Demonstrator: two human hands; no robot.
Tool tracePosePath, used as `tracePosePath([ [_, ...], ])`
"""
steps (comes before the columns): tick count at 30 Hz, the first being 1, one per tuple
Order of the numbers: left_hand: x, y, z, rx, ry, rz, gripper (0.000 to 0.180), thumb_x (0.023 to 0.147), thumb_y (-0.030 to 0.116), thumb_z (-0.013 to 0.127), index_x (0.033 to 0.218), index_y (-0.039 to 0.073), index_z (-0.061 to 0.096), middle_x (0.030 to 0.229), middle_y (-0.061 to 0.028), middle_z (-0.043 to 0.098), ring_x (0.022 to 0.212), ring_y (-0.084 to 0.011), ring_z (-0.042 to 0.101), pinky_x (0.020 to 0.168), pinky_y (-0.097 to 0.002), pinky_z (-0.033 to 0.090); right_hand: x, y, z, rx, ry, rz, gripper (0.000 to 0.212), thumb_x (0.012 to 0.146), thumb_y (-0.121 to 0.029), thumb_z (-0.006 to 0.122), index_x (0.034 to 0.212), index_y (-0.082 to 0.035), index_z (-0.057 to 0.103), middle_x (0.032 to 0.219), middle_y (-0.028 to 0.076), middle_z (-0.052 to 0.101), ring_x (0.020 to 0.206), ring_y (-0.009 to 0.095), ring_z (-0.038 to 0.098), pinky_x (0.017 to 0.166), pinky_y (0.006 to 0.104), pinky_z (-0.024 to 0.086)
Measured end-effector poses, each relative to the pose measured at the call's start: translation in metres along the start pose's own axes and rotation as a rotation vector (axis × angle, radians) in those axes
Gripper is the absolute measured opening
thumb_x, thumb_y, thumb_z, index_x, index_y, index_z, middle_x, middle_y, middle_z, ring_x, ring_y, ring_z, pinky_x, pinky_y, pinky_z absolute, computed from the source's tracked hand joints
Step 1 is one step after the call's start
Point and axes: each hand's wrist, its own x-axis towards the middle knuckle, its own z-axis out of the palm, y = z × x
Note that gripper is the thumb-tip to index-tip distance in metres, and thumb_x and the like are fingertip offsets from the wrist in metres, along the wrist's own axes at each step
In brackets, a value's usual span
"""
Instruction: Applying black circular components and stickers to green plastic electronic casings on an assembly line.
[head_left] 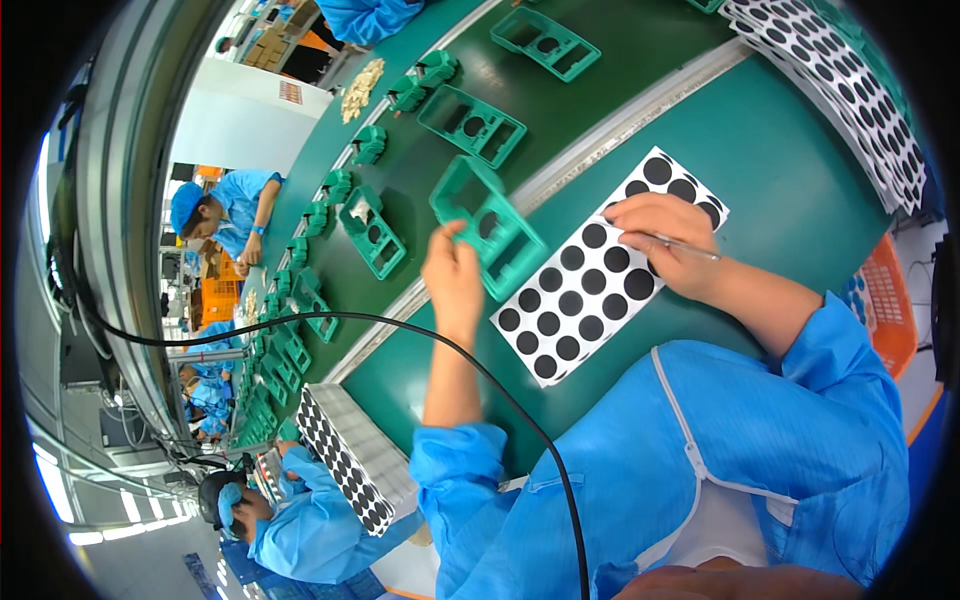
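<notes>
Between the thumb and fingers of my left hand (452,275) is a green plastic frame (506,222), tilted above the near work surface. It has open windows and a black round spot in its middle panel. My right hand (672,240) rests over the upper part of a white sheet of black round stickers (560,322). A thin silver tool (690,246), perhaps tweezers, is gripped in that hand, pointing back toward the wrist; its working tip is hidden. The fingertips are at the sheet, and whether they touch a sticker cannot be made out.
Beyond a metal rail (640,110), more green frames (472,126) lie on the dark green belt. Sticker sheets are stacked at far right (840,90) and lower left (345,460). A black cable (400,323) crosses the view. Co-workers in blue (310,520) sit at left; an orange basket (885,300) is at right.
</notes>
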Motion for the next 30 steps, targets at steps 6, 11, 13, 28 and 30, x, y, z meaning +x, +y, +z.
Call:
tracePosePath([
  [6, 0.088, -0.084, -0.045, 0.522, 0.199, 0.132, 0.04, 0.083, 0.016, 0.052, 0.117, -0.004, 0.048, 0.098, -0.0193, 0.058, 0.089, -0.0336, 0.055, 0.078, -0.0409, 0.043, 0.016, 0.009, -0.016, 0.036, 0.084, 0.33, 0.014, 0.082, -0.004, 0.059, 0.094, 0.004, 0.06, 0.086, 0.01, 0.062, 0.073, 0.016, 0.06, 0.066, 0.0247, 0.049],
  [11, 0.032, -0.006, 0.012, 0.442, 0.051, 0.516, 0.033, 0.081, 0.012, 0.055, 0.111, -0.001, 0.054, 0.12, -0.0205, 0.05, 0.111, -0.0375, 0.045, 0.095, -0.045, 0.034, 0.035, 0.039, -0.048, 0.355, -0.024, 0.812, 0.015, 0.085, -0.015, 0.058, 0.082, -0.001, 0.056, 0.082, 0.007, 0.062, 0.072, 0.01, 0.057, 0.067, 0.0223, 0.047],
  [13, -0.01, 0.027, 0.046, 0.28, -0.179, 0.573, 0.032, 0.08, 0.012, 0.056, 0.109, 0.0, 0.053, 0.121, -0.0198, 0.048, 0.113, -0.0366, 0.044, 0.095, -0.045, 0.034, 0.033, 0.044, -0.054, 0.339, -0.075, 0.862, 0.014, 0.084, -0.016, 0.059, 0.082, -0.002, 0.055, 0.081, 0.007, 0.062, 0.072, 0.01, 0.057, 0.067, 0.0223, 0.048],
  [28, -0.093, 0.062, 0.065, 0.242, -0.348, 0.591, 0.046, 0.074, 0.023, 0.066, 0.115, 0.005, 0.054, 0.128, -0.0168, 0.045, 0.119, -0.0344, 0.042, 0.102, -0.0543, 0.023, -0.007, 0.021, -0.05, 0.448, -0.385, 0.842, 0.008, 0.083, -0.009, 0.06, 0.084, -0.002, 0.056, 0.078, 0.005, 0.06, 0.067, 0.009, 0.057, 0.062, 0.0223, 0.046],
  [30, -0.107, 0.06, 0.065, 0.319, -0.382, 0.581, 0.052, 0.074, 0.03, 0.068, 0.117, 0.006, 0.053, 0.13, -0.0189, 0.042, 0.121, -0.0341, 0.04, 0.099, -0.0593, 0.022, -0.015, 0.015, -0.038, 0.419, -0.364, 0.829, 0.008, 0.082, -0.009, 0.061, 0.083, -0.003, 0.057, 0.075, 0.003, 0.059, 0.065, 0.009, 0.056, 0.059, 0.0222, 0.045],
])
